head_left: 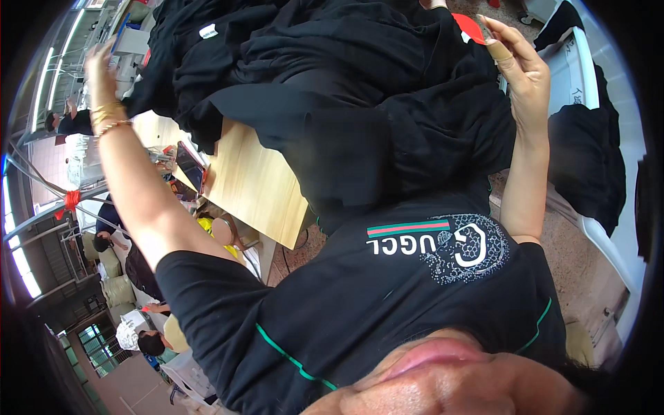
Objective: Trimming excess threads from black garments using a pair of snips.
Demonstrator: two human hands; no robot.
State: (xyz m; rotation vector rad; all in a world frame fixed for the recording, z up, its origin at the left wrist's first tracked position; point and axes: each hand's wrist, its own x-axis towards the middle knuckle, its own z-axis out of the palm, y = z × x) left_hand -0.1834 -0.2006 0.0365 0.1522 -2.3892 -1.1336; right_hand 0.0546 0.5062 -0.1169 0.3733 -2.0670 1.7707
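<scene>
A large heap of black fabric [297,62] spreads in front of me, with a small white label [208,31] on its upper left part. My right hand [529,76] is raised at the heap's right side, with a tan wrap around the thumb. Its thumb and fingertips pinch the edge of a small red flat piece [469,28], whose exact kind I cannot make out. Out at the far left, my left hand [102,66] is lifted beyond the fabric, its fingers apart and nothing visible in them. Gold-coloured bracelets circle that wrist.
A light wooden tabletop [252,183] shows under the fabric. To the right stands a white bin [588,69] with black cloth [588,149] over its edge. Metal poles with a red tie [72,200] are at left; people work farther back, one [153,342] at lower left.
</scene>
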